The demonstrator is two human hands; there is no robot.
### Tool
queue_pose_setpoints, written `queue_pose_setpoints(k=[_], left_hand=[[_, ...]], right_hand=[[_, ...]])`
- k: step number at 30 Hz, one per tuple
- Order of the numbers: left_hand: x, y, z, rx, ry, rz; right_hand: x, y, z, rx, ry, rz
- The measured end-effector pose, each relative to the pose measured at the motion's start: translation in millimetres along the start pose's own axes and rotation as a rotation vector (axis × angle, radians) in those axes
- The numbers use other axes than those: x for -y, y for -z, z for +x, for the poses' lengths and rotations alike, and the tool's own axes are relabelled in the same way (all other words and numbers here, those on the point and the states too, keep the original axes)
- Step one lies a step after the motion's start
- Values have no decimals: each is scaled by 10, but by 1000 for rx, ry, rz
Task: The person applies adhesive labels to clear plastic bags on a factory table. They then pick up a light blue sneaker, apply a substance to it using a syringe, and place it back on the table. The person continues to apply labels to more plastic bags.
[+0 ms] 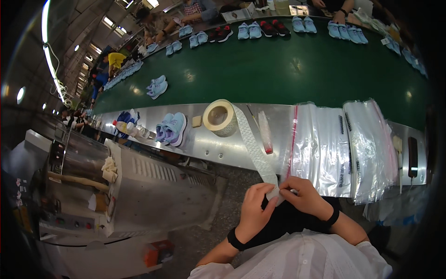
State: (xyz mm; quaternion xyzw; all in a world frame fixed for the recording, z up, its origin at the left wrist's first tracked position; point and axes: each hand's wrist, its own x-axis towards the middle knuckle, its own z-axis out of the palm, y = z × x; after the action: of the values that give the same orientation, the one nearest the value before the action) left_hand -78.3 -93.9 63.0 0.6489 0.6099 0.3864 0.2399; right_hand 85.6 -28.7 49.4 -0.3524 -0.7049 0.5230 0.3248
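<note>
A roll of white labels stands on the metal ledge, its unwound label strip running down over the ledge's front edge toward me. My left hand grips the strip's loose end between thumb and fingers. Close beside it, my right hand pinches at the same end with thumb and forefinger. Black bands circle both wrists. Right of the strip lie stacks of clear plastic zip bags. Between strip and bags rests a slim clear tool with a red end.
A green conveyor belt carries pairs of light blue shoes and black-red shoes. Blue-lilac shoes and a plastic bottle occupy the ledge at left. A metal machine stands left of me. Other people work across the belt.
</note>
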Motion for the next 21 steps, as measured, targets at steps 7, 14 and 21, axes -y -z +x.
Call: queue_pose_setpoints(k=[7,14,21], left_hand=[[216,-175,63,40,367,-771],[194,16,235,-229,188,-479],[265,-127,457,499,566,-539]], right_hand=[[12,-149,54,-163,139,-157],[-121,-36,-67,-197,62,-246],[-155,169,-346,-100,-45,-235]])
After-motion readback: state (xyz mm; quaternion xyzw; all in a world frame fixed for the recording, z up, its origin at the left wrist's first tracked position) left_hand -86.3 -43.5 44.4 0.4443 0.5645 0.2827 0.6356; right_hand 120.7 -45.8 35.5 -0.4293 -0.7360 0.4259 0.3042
